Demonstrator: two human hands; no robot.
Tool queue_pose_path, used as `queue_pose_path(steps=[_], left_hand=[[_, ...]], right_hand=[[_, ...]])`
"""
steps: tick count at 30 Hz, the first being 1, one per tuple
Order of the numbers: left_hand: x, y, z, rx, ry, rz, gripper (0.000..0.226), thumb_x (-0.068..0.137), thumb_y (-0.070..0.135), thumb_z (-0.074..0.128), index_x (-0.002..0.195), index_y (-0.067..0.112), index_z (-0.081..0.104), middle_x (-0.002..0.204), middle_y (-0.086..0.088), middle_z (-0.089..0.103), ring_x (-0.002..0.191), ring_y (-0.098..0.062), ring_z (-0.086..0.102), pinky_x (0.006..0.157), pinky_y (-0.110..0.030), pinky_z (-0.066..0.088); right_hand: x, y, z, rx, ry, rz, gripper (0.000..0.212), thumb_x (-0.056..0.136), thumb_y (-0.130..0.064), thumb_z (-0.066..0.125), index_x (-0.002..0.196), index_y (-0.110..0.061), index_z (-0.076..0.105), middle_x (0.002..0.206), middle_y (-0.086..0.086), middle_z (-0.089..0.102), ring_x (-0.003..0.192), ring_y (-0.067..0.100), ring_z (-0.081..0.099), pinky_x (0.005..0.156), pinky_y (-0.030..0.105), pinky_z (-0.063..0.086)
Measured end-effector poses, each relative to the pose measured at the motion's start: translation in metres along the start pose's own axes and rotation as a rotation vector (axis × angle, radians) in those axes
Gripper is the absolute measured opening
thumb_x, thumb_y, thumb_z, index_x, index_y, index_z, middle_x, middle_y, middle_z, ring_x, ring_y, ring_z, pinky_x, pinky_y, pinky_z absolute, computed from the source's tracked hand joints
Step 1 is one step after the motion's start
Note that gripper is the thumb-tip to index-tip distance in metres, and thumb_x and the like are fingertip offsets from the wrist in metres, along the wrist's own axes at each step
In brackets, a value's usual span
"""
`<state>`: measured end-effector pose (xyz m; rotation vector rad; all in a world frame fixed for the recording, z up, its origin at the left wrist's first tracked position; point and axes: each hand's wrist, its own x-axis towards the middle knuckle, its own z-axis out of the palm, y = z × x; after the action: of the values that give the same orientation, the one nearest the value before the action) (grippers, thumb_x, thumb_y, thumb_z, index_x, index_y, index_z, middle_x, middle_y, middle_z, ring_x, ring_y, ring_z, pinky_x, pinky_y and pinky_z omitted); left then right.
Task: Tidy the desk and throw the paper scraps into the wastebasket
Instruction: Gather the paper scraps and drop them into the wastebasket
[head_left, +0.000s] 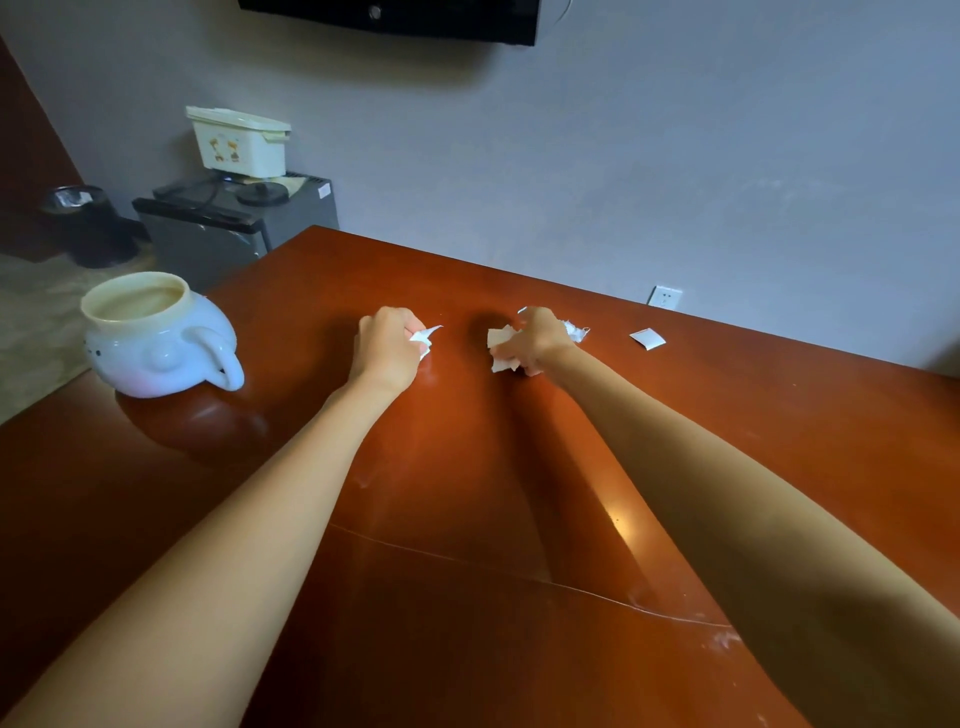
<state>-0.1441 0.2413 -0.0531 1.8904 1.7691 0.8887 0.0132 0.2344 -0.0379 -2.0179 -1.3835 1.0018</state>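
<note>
Both arms reach out over the red-brown desk (467, 519). My left hand (387, 343) grips white paper scraps (425, 339) that stick out past its fingers. My right hand (535, 340) holds a crumpled bunch of paper scraps (501, 345), with more paper (575, 331) showing behind the hand. One loose scrap (648, 339) lies flat on the desk to the right of my right hand. A white, elephant-shaped wastebasket (156, 338) stands on the desk's left corner, its mouth open upward.
Beyond the desk's left edge stand a grey mini fridge (234, 228) with a cream plastic box (241, 143) on top and a dark bin (85, 223) on the floor. A wall socket (665, 298) is behind the desk. A screen (395, 18) hangs above.
</note>
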Motion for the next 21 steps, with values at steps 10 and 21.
queue_pose_path(steps=[10,21], left_hand=[[-0.002,0.011,0.009,-0.084,-0.010,-0.053,0.021,0.090,0.009,0.058,0.109,0.002,0.066,0.115,-0.015,0.064,0.104,-0.027,0.063,0.069,-0.024,0.048],[-0.056,0.095,0.024,-0.335,-0.102,-0.059,0.029,0.089,0.006,0.059,0.117,0.002,0.062,0.119,-0.014,0.063,0.105,-0.024,0.062,0.071,-0.023,0.050]], right_hand=[[0.000,-0.004,0.002,-0.214,0.003,-0.109,0.035,0.087,-0.001,0.054,0.122,0.002,0.056,0.084,0.018,0.068,0.057,0.021,0.054,0.043,0.022,0.043],[-0.074,0.057,-0.054,0.149,0.123,-0.038,0.025,0.094,-0.017,0.053,0.070,-0.009,0.058,0.061,0.003,0.054,0.050,0.013,0.045,0.037,0.015,0.034]])
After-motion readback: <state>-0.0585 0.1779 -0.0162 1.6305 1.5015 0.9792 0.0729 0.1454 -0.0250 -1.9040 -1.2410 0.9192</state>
